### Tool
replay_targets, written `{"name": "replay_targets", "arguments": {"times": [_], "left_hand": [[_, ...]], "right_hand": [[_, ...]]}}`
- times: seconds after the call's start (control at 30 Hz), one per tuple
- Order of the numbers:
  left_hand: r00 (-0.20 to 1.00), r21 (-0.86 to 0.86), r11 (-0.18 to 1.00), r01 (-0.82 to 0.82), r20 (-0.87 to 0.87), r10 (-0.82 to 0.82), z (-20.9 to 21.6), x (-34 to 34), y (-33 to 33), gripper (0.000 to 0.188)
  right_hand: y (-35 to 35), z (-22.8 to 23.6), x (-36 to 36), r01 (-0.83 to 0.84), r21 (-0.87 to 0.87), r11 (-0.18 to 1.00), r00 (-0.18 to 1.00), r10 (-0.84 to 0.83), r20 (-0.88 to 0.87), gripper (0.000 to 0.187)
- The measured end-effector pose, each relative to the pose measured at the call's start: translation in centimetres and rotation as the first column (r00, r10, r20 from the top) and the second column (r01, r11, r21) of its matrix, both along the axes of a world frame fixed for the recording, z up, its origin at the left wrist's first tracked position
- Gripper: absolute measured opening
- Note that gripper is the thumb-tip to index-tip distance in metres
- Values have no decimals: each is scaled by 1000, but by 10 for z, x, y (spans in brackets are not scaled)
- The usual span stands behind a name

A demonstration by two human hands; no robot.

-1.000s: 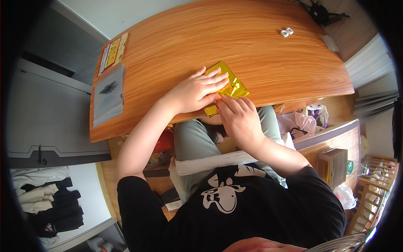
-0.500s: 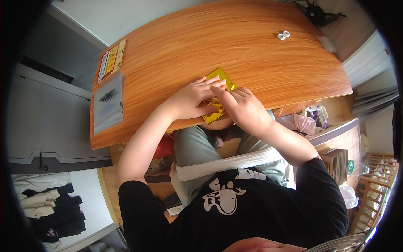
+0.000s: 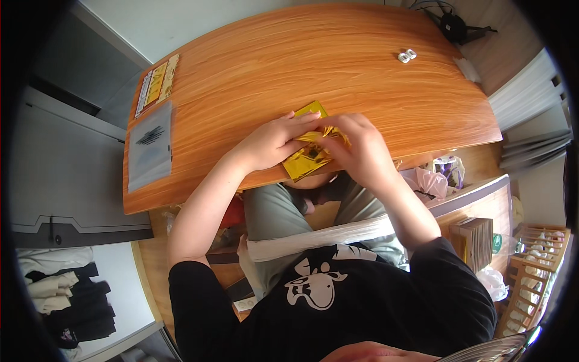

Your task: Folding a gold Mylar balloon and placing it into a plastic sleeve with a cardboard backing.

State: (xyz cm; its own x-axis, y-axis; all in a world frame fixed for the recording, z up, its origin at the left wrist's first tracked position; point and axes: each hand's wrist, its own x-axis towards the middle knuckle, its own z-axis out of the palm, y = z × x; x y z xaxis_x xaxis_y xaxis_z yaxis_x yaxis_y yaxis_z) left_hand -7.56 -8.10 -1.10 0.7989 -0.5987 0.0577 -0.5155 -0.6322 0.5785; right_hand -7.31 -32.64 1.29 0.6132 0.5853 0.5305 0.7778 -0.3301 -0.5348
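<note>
A shiny gold foil sheet (image 3: 298,167) lies at the near edge of the wooden table, with one corner reaching slightly over it. Across its left part rests my left hand (image 3: 272,142), its fingers stretched out and pressing the foil against the tabletop. My right hand (image 3: 363,146) is at the sheet's right side, fingers curled and pinching a lifted, crumpled flap of the foil. Both hands cover part of the sheet, so I cannot tell whether it is one layer or several.
Over the left end of the table (image 3: 241,78) lie a clear plastic sleeve (image 3: 142,166) with dark thin pieces and a yellow printed card (image 3: 158,84). Two small white rings (image 3: 407,56) sit at the far right. Below on the right is a pink plastic bag (image 3: 427,181).
My right hand has risen and pulled a flap of the foil up and to the right, baring crumpled gold beneath the fingers. My left hand stays on the sheet.
</note>
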Motion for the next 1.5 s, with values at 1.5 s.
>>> {"name": "replay_targets", "arguments": {"times": [1.5], "left_hand": [[991, -29, 999, -13, 133, 16, -7, -3, -4, 67]], "right_hand": [[-16, -40, -7, 371, 24, 928, 916, -362, -172, 23]]}}
